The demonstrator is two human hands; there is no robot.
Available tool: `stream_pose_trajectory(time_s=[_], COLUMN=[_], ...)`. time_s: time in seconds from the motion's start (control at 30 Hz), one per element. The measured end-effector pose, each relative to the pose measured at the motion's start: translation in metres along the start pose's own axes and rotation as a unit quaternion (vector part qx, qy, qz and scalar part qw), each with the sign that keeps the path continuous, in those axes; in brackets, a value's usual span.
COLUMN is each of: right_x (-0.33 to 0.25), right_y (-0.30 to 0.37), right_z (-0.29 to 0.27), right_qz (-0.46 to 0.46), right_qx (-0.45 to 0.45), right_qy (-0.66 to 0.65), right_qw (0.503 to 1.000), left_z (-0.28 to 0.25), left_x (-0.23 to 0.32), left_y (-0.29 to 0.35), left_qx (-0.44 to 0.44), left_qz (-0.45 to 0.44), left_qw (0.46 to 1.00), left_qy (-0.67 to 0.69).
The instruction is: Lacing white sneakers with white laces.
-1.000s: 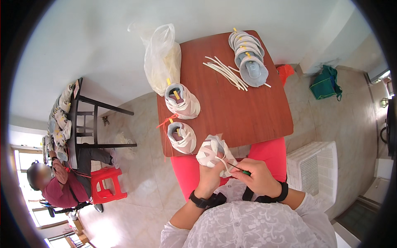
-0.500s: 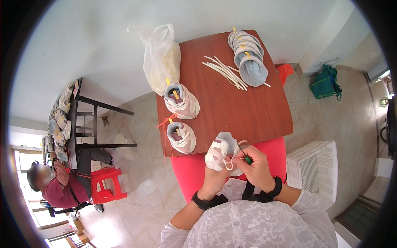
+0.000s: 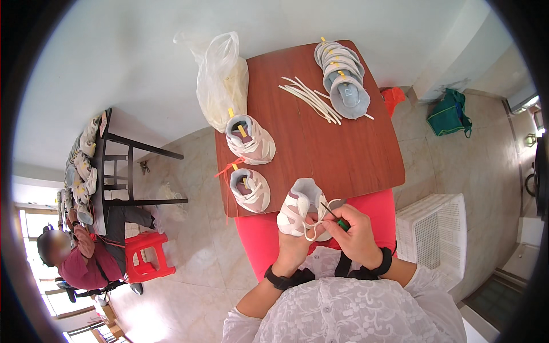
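Observation:
A small white and pink shoe is held over my lap, just below the near edge of the brown table. My left hand grips it from beneath. My right hand pinches a thin tool with a green handle against the shoe's white lace. Two more small shoes stand on the table's left side, each with a yellow tag. A bundle of white laces lies at the far middle.
A clear plastic bag leans at the table's far left corner. A stack of shoes lies at the far right. A white slatted crate is on the floor to my right. Another person sits at a dark table with a red stool nearby.
The shoe has been turned and brought closer to the table edge. My right hand has shifted up against the lace with the tool.

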State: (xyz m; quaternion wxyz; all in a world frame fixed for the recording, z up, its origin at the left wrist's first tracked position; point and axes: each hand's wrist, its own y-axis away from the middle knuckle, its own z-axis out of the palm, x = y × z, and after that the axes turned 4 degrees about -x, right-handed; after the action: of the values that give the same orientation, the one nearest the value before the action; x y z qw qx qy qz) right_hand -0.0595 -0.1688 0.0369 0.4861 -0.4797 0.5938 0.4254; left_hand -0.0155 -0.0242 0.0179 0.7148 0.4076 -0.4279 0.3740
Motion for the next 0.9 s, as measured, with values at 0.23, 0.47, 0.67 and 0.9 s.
stream_pose_trajectory(time_s=[0.23,0.47,0.67,0.9], right_x=[-0.005,0.001,-0.002,0.003], right_y=[-0.004,-0.018,-0.016,-0.014], right_z=[-0.006,-0.025,-0.02,-0.019], right_qz=[0.105,0.184,0.211,0.12], right_qx=[-0.043,-0.182,-0.156,-0.113], right_qy=[-0.095,-0.166,-0.204,-0.112], right_qw=[0.989,0.952,0.943,0.98], left_z=[-0.001,-0.007,-0.008,-0.007], left_x=[0.006,-0.003,0.0,0.011], left_y=[0.002,0.007,0.006,0.006], left_qx=[-0.011,-0.008,0.002,-0.028], left_qz=[-0.009,-0.033,-0.046,-0.047], left_qw=[1.0,0.998,0.995,0.998], left_qy=[-0.025,0.052,0.085,0.034])
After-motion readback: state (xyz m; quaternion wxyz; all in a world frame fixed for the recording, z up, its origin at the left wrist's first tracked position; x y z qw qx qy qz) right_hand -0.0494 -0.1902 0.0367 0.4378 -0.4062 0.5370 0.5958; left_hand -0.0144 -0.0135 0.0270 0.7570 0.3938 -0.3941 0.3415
